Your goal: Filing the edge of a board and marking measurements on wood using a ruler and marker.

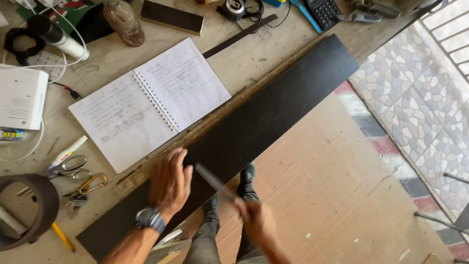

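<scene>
At the table's left edge lay a white box (20, 96) with a small block of dark print on its label, and just below it a small tube (12, 135) with a blue and yellow wrapper. A ring of dark edge banding (36, 205) sat at the near left corner, with scissors (68, 167) and a bunch of keys (83, 190) beside it. An open spiral notebook (149, 102), its pages handwritten, lay mid-table.

My left hand (169, 183) pressed flat on the long black board (254, 132), fingers together and stretched out, a watch (149, 218) on the wrist. The board lay along the table's near edge, partly overhanging it, its long axis running from near left up to far right, the far end pointing toward the tiled floor (415, 112).

My right hand (256, 220) was closed around a thin flat tool (212, 181), blurred, its tip resting on the board just right of my left hand.
</scene>
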